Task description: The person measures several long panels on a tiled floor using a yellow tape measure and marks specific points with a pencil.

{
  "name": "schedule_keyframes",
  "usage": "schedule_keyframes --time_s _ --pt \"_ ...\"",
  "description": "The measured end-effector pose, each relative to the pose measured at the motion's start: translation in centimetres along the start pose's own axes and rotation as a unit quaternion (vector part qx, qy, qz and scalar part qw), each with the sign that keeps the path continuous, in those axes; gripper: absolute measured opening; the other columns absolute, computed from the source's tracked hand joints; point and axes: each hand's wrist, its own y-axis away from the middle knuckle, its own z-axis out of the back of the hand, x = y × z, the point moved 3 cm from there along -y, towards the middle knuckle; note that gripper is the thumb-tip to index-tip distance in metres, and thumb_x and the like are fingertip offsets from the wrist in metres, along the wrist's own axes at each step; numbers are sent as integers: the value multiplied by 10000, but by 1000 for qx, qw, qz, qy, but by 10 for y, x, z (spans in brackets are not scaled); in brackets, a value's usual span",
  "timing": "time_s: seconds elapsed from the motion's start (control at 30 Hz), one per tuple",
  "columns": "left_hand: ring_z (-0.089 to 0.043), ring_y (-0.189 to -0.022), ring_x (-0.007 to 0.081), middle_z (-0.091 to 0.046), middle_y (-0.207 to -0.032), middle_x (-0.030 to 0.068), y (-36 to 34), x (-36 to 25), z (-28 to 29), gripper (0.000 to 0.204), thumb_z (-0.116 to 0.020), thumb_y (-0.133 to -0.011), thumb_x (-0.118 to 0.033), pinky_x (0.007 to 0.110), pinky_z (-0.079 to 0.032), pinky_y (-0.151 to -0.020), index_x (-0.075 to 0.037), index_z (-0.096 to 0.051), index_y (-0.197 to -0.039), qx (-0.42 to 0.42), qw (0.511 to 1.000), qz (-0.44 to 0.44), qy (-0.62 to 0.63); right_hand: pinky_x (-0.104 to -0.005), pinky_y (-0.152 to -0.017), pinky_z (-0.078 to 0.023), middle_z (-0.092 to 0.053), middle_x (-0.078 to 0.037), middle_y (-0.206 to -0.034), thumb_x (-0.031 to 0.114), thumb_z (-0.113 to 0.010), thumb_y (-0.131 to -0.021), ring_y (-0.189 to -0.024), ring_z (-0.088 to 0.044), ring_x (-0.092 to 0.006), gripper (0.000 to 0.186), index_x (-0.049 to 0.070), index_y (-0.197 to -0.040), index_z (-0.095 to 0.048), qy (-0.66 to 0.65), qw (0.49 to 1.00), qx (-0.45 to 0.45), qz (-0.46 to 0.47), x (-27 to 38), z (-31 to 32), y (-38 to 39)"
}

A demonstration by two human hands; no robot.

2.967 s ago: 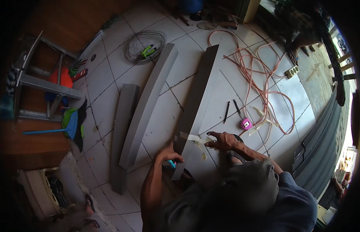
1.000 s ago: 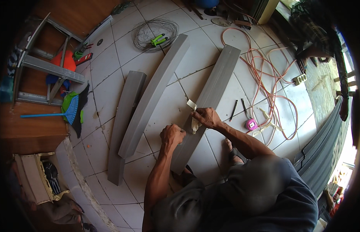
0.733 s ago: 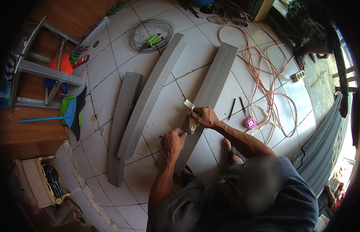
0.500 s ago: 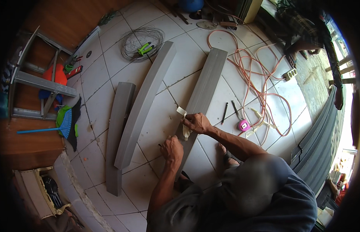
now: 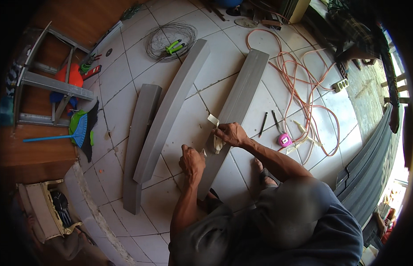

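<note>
A long grey metal beam [image 5: 242, 84] lies slantwise on the tiled floor in front of me. My right hand [image 5: 232, 134] rests on it, fingers pinched on a crumpled cream strip [image 5: 219, 144]. A pale flat end [image 5: 212, 119] of that strip sticks out past the beam's left edge. Just left of the beam, my left hand [image 5: 192, 160] is closed in a pinch. A small pale bit shows by its fingertips, too small to name. Two more grey beams, a longer one [image 5: 173, 111] and a shorter one [image 5: 137, 133], lie side by side to the left.
Green-handled pliers [image 5: 174, 46] lie on a coil of wire [image 5: 153, 37]. Right of the beam are a pink tape measure [image 5: 284, 140], two dark pencil-like sticks and a tangled orange cord [image 5: 299, 88]. A stepladder [image 5: 60, 88] stands left. Another person's leg [image 5: 359, 56] shows at upper right.
The whole view has shifted slightly. My left hand has turned and moved a little left of the beam; a small dark tip at its fingers no longer shows. My right hand keeps its pinch.
</note>
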Motion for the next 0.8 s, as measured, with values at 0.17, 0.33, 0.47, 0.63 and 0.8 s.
schedule_keyframes --time_s 0.17,0.33,0.47,0.63,0.8 --pt "-651 -898 341 -671 -955 151 -4 -5 -1 345 -719 -821 -379 440 -506 -799 -52 -671 -918 -10 990 -49 130 -480 -717 -537 -679 -200 -773 516 -499 -934 -777 -671 -401 497 51 -904 -672 44 998 -33 30 -31 10 0" --pt "-662 -830 343 -688 -889 129 5 20 -19 223 -785 -763 -256 467 -516 -730 -68 -681 -822 72 997 0 38 -492 -723 -522 -660 -232 -812 391 -529 -921 -784 -646 -430 381 31 -904 -651 -10 999 -10 41 7 -23 0" --pt "-686 -845 353 -714 -880 149 -8 2 -35 159 -769 -745 -221 447 -538 -749 -86 -734 -823 85 996 -20 30 -489 -727 -530 -667 -225 -815 383 -502 -921 -794 -656 -425 405 10 -874 -653 -1 999 -17 50 2 4 17" --pt "-694 -710 326 -711 -806 159 -22 32 -58 140 -707 -740 -164 422 -537 -687 -48 -737 -813 102 974 3 201 -492 -732 -533 -667 -219 -821 369 -496 -927 -793 -660 -422 383 17 -886 -642 0 998 -27 49 -4 8 17" --pt "-679 -670 316 -711 -810 150 -37 86 -93 183 -704 -746 -168 431 -525 -664 -19 -717 -851 96 926 73 357 -492 -725 -535 -661 -215 -806 373 -498 -925 -788 -661 -419 385 16 -876 -634 11 999 -3 52 7 -1 2"
